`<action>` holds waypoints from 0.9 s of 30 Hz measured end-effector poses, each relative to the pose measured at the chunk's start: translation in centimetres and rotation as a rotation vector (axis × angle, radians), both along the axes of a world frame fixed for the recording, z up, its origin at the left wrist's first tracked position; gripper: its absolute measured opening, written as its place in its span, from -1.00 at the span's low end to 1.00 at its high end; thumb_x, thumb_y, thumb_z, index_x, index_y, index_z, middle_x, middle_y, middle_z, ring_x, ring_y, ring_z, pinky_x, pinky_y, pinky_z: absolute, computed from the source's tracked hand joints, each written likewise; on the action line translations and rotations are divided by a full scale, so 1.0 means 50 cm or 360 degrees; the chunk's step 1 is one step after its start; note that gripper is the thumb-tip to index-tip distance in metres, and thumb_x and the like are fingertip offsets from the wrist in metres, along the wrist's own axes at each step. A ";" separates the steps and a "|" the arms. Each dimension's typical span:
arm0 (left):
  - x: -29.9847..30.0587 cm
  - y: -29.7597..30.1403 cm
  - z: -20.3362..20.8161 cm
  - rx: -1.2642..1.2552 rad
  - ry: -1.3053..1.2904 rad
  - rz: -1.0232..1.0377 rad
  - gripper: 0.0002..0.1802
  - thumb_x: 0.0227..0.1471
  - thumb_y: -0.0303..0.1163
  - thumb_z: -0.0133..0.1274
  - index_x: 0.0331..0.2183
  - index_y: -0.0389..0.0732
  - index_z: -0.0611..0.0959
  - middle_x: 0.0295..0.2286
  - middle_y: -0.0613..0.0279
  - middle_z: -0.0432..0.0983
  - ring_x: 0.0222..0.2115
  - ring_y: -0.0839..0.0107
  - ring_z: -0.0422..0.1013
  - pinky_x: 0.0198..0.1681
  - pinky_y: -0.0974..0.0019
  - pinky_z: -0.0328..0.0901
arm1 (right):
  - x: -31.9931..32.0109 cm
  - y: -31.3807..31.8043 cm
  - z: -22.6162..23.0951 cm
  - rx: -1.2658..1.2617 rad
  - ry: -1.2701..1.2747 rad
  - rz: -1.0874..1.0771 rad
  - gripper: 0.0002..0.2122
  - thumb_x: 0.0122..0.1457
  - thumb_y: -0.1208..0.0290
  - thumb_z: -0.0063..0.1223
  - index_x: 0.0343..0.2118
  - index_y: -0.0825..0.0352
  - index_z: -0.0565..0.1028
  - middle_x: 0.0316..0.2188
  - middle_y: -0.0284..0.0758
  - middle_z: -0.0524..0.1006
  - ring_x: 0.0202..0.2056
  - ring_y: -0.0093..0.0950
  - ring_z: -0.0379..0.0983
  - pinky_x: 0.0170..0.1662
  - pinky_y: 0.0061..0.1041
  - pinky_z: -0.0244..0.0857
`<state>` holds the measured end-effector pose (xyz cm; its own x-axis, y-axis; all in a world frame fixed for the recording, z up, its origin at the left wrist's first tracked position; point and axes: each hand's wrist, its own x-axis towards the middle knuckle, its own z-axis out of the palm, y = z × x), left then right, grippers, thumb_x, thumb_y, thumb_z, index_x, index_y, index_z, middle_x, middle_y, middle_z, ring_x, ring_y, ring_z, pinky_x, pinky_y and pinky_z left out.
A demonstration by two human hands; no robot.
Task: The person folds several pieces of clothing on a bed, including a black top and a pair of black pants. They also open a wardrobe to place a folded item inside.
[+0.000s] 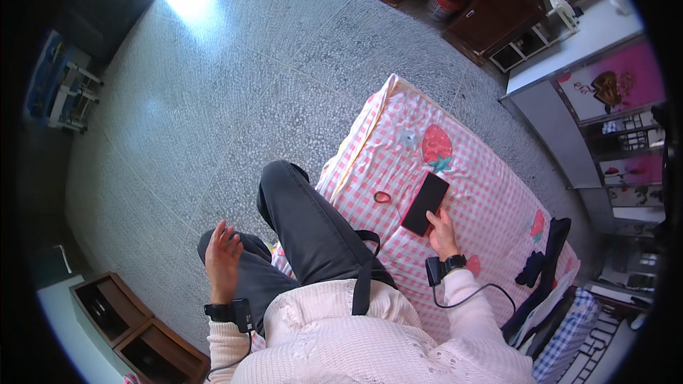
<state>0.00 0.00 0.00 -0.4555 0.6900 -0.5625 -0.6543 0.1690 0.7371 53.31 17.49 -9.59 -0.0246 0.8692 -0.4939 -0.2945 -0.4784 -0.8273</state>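
My right hand (442, 233) is closed on the near end of a phone (427, 203) with a dark screen and a red edge, thumb over the glass. The phone lies on or just above a pink-checked bedspread (484, 203); I cannot tell which. To its left, a small red ring-shaped thing (382, 198) rests on the cloth. Over my left thigh, my left hand (223, 259) is raised with its fingers stretched out and nothing in it. Both wrists wear black bands with a cable.
Folded clothes (541, 277) lie along the bed's right edge. Beyond the bed stand a glass-fronted cabinet (555, 121) and brown cupboards (491, 18) with a red basket (445, 1). A wooden cabinet (131, 320) is at lower left. Speckled floor (235, 99) stretches ahead.
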 end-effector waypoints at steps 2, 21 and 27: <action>-0.015 -0.013 -0.016 -0.0028 -0.0051 0.0060 -0.45 0.31 -0.08 -0.06 0.20 -0.16 0.43 0.01 0.24 0.50 -0.05 0.38 0.45 0.06 0.24 0.33 | 0.010 -0.008 0.033 -0.0124 0.0008 0.0126 -0.53 0.26 0.59 0.09 0.23 0.38 0.30 0.08 -0.30 0.48 0.11 -0.48 0.41 0.25 -0.42 0.22; -0.298 -0.020 -0.036 -0.0565 -0.0240 0.0127 -0.55 0.33 -0.07 -0.09 0.09 -0.12 0.55 -0.26 0.30 0.60 -0.22 0.43 0.53 -0.09 0.29 0.42 | -0.148 0.036 0.047 -0.1019 -0.1131 0.1954 -0.57 0.10 0.52 0.29 0.06 0.38 0.52 -0.15 -0.34 0.64 -0.14 -0.52 0.54 -0.01 -0.47 0.39; -0.357 0.033 0.117 -0.0593 -0.0185 -0.0196 -0.54 0.34 -0.09 -0.10 0.10 -0.17 0.53 -0.27 0.30 0.59 -0.24 0.45 0.51 -0.08 0.32 0.39 | -0.223 -0.088 0.018 -0.0808 -0.1303 0.2154 -0.56 0.00 0.51 0.19 0.02 0.15 0.60 -0.21 -0.20 0.67 -0.13 -0.32 0.60 -0.03 -0.29 0.43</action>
